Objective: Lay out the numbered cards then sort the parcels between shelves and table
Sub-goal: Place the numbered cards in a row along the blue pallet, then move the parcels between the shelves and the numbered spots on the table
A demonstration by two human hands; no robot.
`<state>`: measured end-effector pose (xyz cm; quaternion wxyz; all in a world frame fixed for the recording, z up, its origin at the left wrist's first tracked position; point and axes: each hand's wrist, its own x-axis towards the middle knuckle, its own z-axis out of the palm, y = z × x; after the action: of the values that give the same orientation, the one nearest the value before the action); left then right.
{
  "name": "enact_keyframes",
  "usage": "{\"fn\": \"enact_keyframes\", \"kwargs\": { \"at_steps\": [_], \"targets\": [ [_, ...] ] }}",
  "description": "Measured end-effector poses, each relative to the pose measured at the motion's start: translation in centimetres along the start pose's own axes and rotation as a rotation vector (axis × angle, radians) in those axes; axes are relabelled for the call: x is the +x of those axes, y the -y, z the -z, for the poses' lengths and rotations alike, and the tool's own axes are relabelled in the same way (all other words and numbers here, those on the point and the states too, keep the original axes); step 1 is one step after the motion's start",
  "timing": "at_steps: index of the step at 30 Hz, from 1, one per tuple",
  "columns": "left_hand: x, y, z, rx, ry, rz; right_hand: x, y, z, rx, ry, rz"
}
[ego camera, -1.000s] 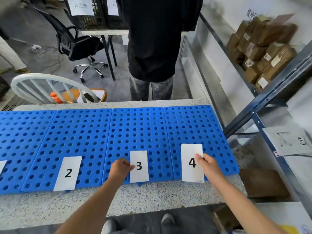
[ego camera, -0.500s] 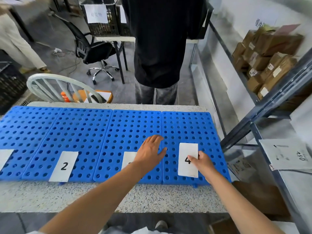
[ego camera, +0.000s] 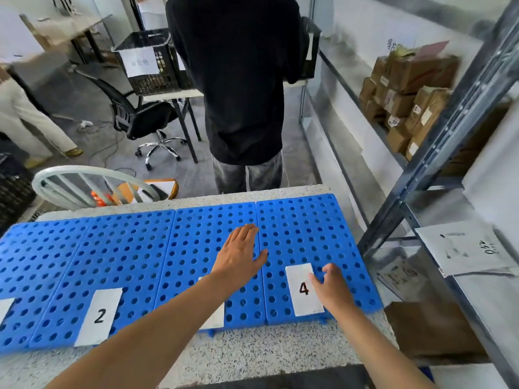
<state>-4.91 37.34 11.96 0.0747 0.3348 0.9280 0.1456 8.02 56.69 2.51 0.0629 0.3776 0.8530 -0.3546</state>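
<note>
Finishing the card row, you are holding your right hand, fingers loosely spread, at the edge of card 4, lower right; card 2 is lying lower left, your left forearm hiding the third card. Your left hand is lying flat, open, on the blue mat. Parcels are waiting unsorted, upper right.

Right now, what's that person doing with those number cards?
A person is laying white paper number cards along blue perforated plastic mats on a speckled stone table. The right hand sits at the edge of the card marked 4; the open left hand is spread over the mats. Brown cardboard parcels sit on the metal shelf.
</note>
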Motion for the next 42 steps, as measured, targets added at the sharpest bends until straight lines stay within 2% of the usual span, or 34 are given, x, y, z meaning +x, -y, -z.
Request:
{"fn": "enact_keyframes", "kwargs": {
  "at_steps": [4,8,10,17,22,30,38,42],
  "targets": [
    [1.7,-0.4,2.5,0.065,0.011,-0.112,-1.3,2.3,4.6,-0.168,0.017,0.132],
    [4.0,-2.0,6.1,0.243,-0.045,-0.358,-3.0,5.4,11.0,-0.376,-0.207,0.199],
    [5.5,-3.6,8.6,0.269,-0.080,-0.463,-4.6,7.4,14.6,-0.401,-0.329,0.190],
    [9.8,-11.0,18.4,0.232,-0.177,-0.731,-12.2,13.9,25.3,-0.507,-0.506,0.145],
    [11.2,-16.9,22.6,0.207,-0.239,-0.889,-16.5,15.6,29.8,-0.575,-0.653,0.081],
    [11.6,-23.0,23.3,0.094,-0.184,-0.981,-18.7,17.0,33.0,-0.404,-0.725,-0.101],
    [15.2,-29.6,24.6,-0.014,-0.135,-0.941,-13.3,17.1,39.2,-0.283,-0.731,-0.183],
    [17.5,-32.8,25.0,-0.001,-0.104,-0.948,-9.2,16.3,42.3,-0.234,-0.777,-0.289]
  ]
}}
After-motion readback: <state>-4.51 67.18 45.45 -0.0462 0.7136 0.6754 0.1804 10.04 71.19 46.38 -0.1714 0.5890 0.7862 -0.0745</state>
